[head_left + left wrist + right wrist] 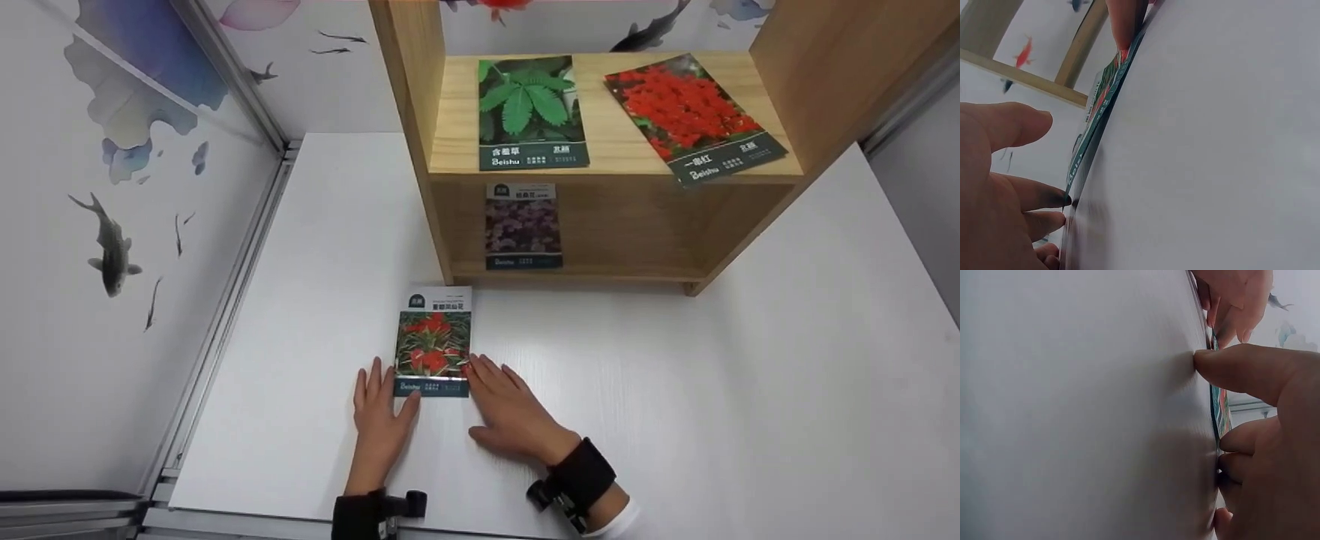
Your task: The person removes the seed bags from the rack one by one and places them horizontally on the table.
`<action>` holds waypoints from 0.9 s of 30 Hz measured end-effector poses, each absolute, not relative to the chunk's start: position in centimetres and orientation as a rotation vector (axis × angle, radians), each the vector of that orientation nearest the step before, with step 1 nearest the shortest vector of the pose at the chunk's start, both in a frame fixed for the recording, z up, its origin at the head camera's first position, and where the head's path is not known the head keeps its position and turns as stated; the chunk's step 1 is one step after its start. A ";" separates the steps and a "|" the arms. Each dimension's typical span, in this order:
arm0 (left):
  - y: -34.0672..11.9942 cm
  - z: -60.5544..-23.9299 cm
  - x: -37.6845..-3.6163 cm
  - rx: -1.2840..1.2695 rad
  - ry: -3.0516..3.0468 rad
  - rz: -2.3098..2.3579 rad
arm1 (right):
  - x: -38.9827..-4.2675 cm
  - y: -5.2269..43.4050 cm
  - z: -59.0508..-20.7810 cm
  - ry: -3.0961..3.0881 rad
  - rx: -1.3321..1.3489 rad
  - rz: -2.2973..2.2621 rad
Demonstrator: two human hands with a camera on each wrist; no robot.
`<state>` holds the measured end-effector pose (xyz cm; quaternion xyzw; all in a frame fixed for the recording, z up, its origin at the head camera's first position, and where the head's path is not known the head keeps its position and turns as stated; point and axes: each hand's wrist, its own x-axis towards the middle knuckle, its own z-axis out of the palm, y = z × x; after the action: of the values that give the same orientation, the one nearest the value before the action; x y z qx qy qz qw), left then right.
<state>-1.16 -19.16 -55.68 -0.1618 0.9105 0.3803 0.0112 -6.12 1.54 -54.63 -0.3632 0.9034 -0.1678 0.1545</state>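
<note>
both hands lie flat and released, left hand [381, 420] and right hand [510, 416] touching the near corners of the seed packet [434, 341], pinning it to the white surface [675, 390] so its edge can be caught.

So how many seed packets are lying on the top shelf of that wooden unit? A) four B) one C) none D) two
D: the top board of the wooden shelf carries two packets, a green-leaf packet and a red-flower packet that overhangs the edge; a purple-flower packet sits in the lower compartment, and another packet lies on the table between the left hand and right hand.
</note>
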 end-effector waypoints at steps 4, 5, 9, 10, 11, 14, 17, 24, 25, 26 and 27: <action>-19.1 -55.7 -1.2 -0.498 2.847 1.194 | -6.1 1.5 -54.6 2.607 -1.036 -0.462; -19.1 -55.7 -1.2 -0.497 2.849 1.193 | -6.1 1.5 -54.6 2.609 -1.039 -0.465; -19.2 -55.8 -1.2 -0.495 2.844 1.190 | -6.1 1.5 -54.4 2.606 -1.037 -0.483; -19.2 -55.8 -1.2 -0.497 2.838 1.189 | -6.2 1.5 -54.4 2.607 -1.037 -0.485; -19.2 -55.8 -1.2 -0.497 2.837 1.189 | -6.2 1.5 -54.4 2.607 -1.036 -0.487; -19.1 -55.8 -1.1 -0.507 2.835 1.186 | -6.2 1.4 -54.6 2.613 -1.037 -0.454; -19.0 -55.8 -1.1 -0.517 2.838 1.179 | -6.3 1.5 -54.9 2.616 -1.035 -0.433; -19.0 -55.8 -1.1 -0.533 2.843 1.219 | -6.5 1.7 -55.1 2.598 -1.018 -0.570; -19.0 -55.8 -1.1 -0.532 2.844 1.230 | -6.5 1.8 -55.1 2.595 -1.010 -0.600; -19.0 -55.8 -1.0 -0.530 2.852 1.239 | -6.5 1.9 -55.1 2.591 -1.001 -0.631; -18.9 -55.8 -1.0 -0.531 2.857 1.246 | -6.6 1.9 -55.1 2.588 -0.992 -0.661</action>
<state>-1.04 -18.95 -55.84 -0.1681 0.9036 0.3940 -0.0098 -6.57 1.92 -55.11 -0.3444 0.8986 -0.2297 0.1458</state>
